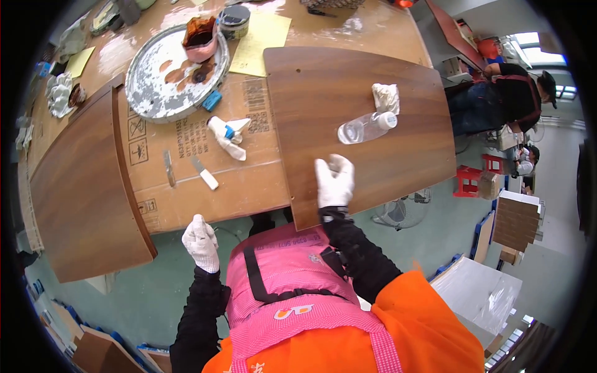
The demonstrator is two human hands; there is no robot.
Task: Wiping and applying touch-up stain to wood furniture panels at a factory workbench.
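My right hand (pixel 336 181), in a white glove, is just above the near left part of a curved brown wood-grain panel (pixel 364 161). Its thumb and fingers are apart, with nothing visible between them. In front of the table's near edge, my left hand (pixel 202 242) is also gloved. Its fingers are curled together, hiding whatever may be in them. On the panel lie a clear plastic bottle (pixel 362 128) with a white cap and a crumpled white cloth (pixel 386 98). A putty knife (pixel 206 174) with a white handle rests on the cardboard between the panels.
A second brown panel (pixel 84 186) is at the left. Farther back stand a paint-spotted round lid (pixel 140 84), a pink cup (pixel 200 50) stained brown, and a jar (pixel 234 22). A blue-and-white tube (pixel 229 135) lies nearby. At right are a floor fan (pixel 401 212) and a person (pixel 497 102).
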